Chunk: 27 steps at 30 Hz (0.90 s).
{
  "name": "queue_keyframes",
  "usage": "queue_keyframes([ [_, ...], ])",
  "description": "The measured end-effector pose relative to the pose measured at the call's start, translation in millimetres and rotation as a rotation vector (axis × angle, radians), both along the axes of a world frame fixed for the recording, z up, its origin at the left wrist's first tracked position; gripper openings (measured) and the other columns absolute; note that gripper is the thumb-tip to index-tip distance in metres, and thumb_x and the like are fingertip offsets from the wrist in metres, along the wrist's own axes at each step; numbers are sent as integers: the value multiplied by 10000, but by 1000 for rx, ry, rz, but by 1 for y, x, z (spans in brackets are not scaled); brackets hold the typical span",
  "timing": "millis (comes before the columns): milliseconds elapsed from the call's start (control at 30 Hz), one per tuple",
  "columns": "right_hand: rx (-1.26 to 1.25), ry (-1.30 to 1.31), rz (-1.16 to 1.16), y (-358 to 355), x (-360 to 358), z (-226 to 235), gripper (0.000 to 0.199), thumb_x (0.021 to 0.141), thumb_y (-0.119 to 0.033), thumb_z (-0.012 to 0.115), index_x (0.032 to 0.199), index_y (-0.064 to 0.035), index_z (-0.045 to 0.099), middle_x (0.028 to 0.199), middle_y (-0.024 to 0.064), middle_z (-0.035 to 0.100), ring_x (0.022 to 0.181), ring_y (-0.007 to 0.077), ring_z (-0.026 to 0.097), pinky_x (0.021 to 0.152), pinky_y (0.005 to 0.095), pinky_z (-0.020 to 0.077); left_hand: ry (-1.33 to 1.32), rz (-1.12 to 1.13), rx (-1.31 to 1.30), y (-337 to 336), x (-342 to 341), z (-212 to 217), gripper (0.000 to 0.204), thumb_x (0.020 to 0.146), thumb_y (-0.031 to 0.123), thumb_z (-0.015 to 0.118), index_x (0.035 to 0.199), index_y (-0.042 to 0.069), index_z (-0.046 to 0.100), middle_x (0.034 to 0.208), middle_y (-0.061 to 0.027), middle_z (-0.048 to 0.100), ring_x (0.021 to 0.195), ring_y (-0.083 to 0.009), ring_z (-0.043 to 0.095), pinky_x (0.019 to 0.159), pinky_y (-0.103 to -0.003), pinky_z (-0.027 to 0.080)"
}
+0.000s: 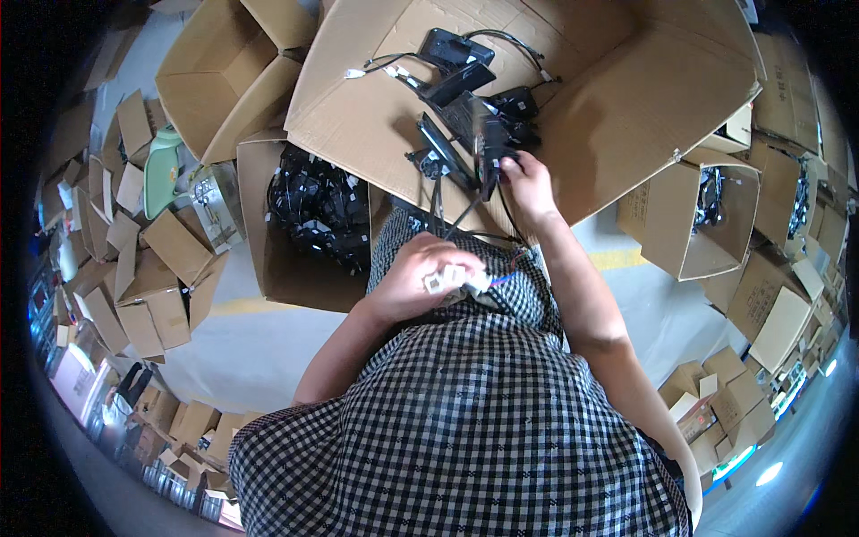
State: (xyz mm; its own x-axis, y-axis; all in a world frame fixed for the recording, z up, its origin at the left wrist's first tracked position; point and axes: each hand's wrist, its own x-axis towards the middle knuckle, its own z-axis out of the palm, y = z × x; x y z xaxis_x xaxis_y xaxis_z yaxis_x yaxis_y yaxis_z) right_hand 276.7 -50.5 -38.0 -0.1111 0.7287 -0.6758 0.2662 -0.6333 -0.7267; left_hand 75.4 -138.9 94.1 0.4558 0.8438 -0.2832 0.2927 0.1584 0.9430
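Observation:
My left hand (407,276) is closed around several white plug connectors (447,279) at the ends of cables, close to my apron. Dark cables run from there up toward the large cardboard box. My right hand (533,186) is closed on the edge of a black flat device (490,148), which is partly smeared by motion. Just left of it, another slim black device (446,148) is tilted near the box's front edge. Deeper inside lie more black devices (455,49) with loose cables and white plugs.
The large open cardboard box (662,98) spreads in front of me. To its left, a smaller box holds a heap of black cabled parts (320,206). An open carton (707,219) with cables stands at the right. A green plastic chair (162,170) and many cartons are at the left.

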Motion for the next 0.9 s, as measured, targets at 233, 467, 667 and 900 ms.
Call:
queue_keyframes([
  [233, -191, 1064, -498, -29, -1, 13, 128, 913, -53, 492, 1017, -15, 557, 949, 64, 643, 817, 150, 625, 726, 285, 534, -101, -89, 272, -7, -4, 24, 219, 803, 260, 615, 964, 119, 659, 842, -10, 678, 691, -170, 602, 690, -326, 420],
  [467, 229, 393, 368, -50, -23, 94, 397, 939, -246, 499, 1231, 21, 465, 1021, 73, 594, 911, 137, 562, 834, 261, 437, 89, 272, 192, -22, -33, 17, 127, 847, 202, 608, 916, 108, 659, 855, -50, 669, 770, -231, 601, 731, -344, 456],
  [667, 128, 245, 577, -59, -20, 169, 239, 927, -195, 537, 1038, 6, 604, 657, -40, 520, 578, 60, 452, 537, 219, 377, -194, 697, -87, -44, -88, 83, 147, 868, 51, 562, 969, 24, 665, 897, -67, 676, 803, -116, 626, 682, -248, 497],
  [900, 40, 244, 459, -50, 16, 147, 234, 931, -231, 533, 845, -16, 560, 628, -27, 502, 566, 53, 436, 528, 202, 350, -190, 1195, 238, -106, -171, 93, 338, 924, 297, 522, 926, -27, 621, 728, -56, 594, 617, -86, 502, 521, -199, 358],
])
